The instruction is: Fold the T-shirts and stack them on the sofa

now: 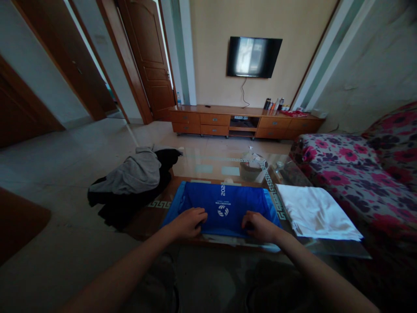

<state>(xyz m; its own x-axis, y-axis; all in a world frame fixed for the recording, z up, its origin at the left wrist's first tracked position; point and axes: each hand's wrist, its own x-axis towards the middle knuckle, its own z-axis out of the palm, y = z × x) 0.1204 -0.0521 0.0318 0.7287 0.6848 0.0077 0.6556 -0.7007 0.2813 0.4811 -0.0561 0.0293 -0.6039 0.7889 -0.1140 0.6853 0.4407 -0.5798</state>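
A blue shirt (224, 195) lies folded into a wide flat shape on the glass table, with white print and a round logo facing up and lighter blue at its sides. My left hand (190, 221) is on its near left part, fingers curled down and closed on the fabric. At the near right part, my right hand (259, 226) has its fingers bent inward, also closed on the cloth. The fingertips of both hands are partly hidden. To the right of the shirt lies a folded white cloth (319, 211).
Grey and black clothes (137, 174) are heaped at the left end of the glass table (185, 163). A bin (252, 171) shows near the table's far side. A flowered sofa (345, 169) stands at right. A low wooden cabinet (215, 118) is under the television (254, 56).
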